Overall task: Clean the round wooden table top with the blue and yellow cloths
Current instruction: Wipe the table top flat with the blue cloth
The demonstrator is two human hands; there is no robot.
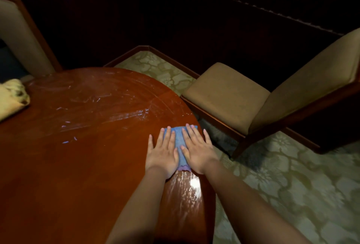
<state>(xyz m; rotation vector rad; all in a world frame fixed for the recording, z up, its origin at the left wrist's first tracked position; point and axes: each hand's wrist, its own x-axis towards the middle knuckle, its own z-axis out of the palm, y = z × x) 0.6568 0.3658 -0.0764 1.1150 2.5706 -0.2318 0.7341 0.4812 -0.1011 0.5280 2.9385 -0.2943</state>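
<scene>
The round wooden table top [81, 156] fills the lower left, glossy and streaked with wet smears. A folded blue cloth [178, 142] lies flat near the table's right edge. My left hand [162, 151] and my right hand [196, 149] press down on it side by side, fingers straight and spread. Only a strip of the cloth shows between and beyond the hands. The yellow cloth [12, 99] lies crumpled at the table's far left edge, apart from both hands.
A tan upholstered chair [229, 95] with a dark wooden frame stands right of the table, close to its edge. Another padded chair back [21, 35] rises at the far left. Patterned pale carpet [292, 185] covers the floor; the background is dark.
</scene>
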